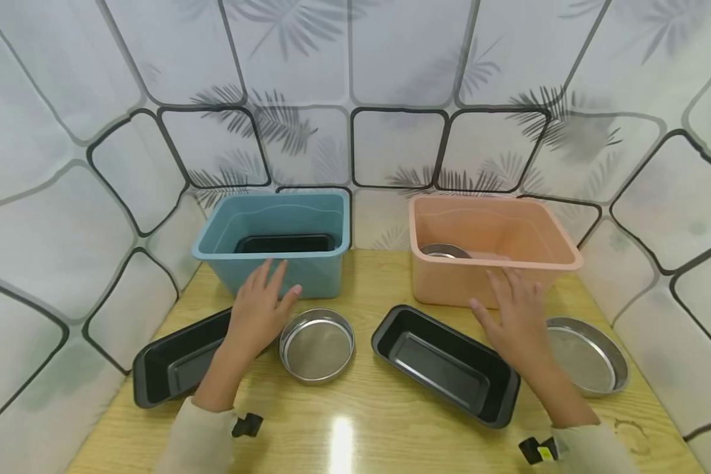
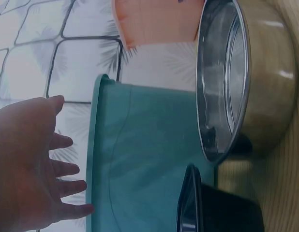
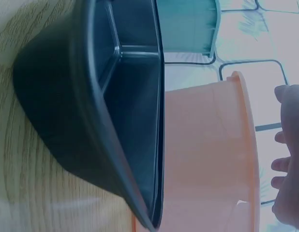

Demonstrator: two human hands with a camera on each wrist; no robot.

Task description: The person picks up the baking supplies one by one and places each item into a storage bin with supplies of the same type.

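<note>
My left hand [image 1: 259, 315], fingers spread, reaches over the near side of the blue bin [image 1: 275, 276] and holds nothing. Inside that bin lies a black loaf pan [image 1: 284, 243]. On the right, my right hand [image 1: 512, 322] stretches with loose fingers before the peach bin [image 1: 468, 280], also without anything in it. A round metal pan [image 1: 444, 251] shows partly inside the peach bin. Below my left forearm sits another black loaf pan [image 1: 180, 368], partly hidden by the arm. Beside it stands a round cake pan [image 1: 316, 345]. A third loaf pan [image 1: 447, 368] lies left of my right wrist.
Another round cake pan [image 1: 586, 355] rests on the wooden table [image 1: 296, 421] at the right, partly behind my right arm. Patterned fabric [image 1: 399, 145] encloses the table at the back and both sides. The two bins stand along the back with a gap between them.
</note>
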